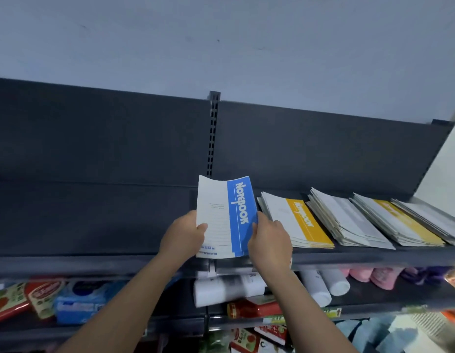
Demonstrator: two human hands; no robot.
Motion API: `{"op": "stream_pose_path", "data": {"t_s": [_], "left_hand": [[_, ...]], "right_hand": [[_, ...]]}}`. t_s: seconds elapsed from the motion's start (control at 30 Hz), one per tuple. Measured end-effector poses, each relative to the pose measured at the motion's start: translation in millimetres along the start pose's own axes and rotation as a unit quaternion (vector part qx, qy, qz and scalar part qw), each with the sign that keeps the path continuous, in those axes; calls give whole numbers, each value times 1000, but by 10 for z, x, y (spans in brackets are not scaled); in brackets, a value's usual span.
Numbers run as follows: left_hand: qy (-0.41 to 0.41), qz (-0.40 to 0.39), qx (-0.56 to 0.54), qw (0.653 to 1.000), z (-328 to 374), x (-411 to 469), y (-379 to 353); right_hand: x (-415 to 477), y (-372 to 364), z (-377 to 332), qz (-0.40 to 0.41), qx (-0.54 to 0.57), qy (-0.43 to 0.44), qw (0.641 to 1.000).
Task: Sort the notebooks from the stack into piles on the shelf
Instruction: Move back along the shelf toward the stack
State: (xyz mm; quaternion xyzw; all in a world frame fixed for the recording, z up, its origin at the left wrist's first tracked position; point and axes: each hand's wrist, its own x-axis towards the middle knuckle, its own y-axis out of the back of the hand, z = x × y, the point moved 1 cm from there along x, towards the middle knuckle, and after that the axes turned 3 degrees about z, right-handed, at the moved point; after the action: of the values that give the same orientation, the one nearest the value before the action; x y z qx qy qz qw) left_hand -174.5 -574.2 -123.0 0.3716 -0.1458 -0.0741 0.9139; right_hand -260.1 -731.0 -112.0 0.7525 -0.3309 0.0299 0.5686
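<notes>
Blue-and-white notebooks [225, 217], a thin stack with "Notebook" printed down the blue band, are held tilted just above the front of a dark grey shelf [94, 225], with the left hand [184, 238] closed on the stack's left edge, thumb on the cover, and the right hand [269, 242] closed on its right edge, fingers [254, 229] pinched around it. Just beside them to the right, piles lie flat on the same shelf: a yellow-banded pile [296, 221], then a grey-banded pile [348, 220], another yellow-banded pile [397, 222] and a pale pile [437, 220] at the far right. Packaged goods [43, 300] and white bottles [323, 285] sit on the lower shelves.
</notes>
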Motion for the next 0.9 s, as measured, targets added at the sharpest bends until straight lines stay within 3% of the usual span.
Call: {"op": "stream_pose_path", "data": {"t_s": [0.17,0.57,0.73,0.9], "left_hand": [[7,-36,56,998,-35,337,-136],[-8,-78,241,967,-101,545,-270],[-9,-77,238,968,-121,476,-211],[-22,23,253,967,-273,328,141]], "right_hand": [[261,-190,12,-16,-112,23,993],[496,-392,-14,-140,-275,74,948],[539,-417,-14,-141,-249,82,955],[541,-480,-213,-72,-112,122,984]]}}
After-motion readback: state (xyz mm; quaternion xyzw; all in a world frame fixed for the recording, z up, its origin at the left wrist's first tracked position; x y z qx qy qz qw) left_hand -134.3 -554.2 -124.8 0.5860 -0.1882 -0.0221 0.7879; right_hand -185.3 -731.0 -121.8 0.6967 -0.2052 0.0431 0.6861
